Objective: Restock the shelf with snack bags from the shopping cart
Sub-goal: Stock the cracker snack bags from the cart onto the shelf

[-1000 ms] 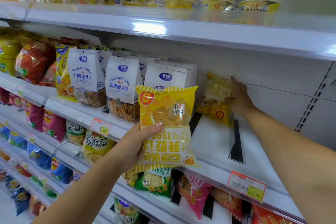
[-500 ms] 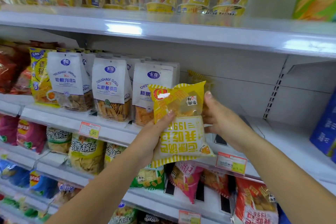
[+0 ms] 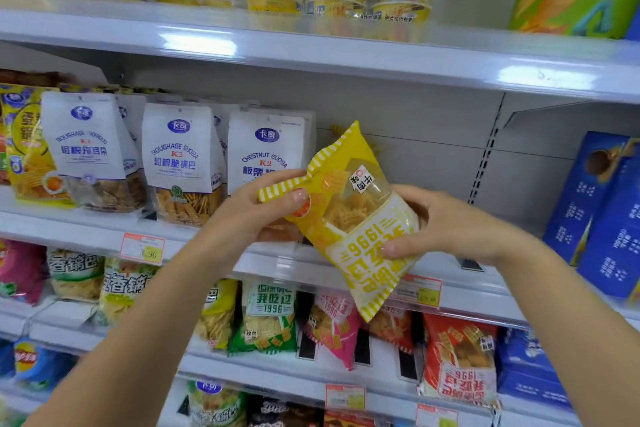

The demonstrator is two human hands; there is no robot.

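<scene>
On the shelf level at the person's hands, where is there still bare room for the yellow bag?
Bare shelf runs from the white chestnut bag to the blue boxes, behind the yellow bag held by left hand and right hand. Leftward, white pouches crowd it.

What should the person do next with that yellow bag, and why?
Probably turn it upright and slide it into the open space right of the white bags. Both the left hand and right hand hold the yellow snack bag tilted and off the shelf.
</scene>
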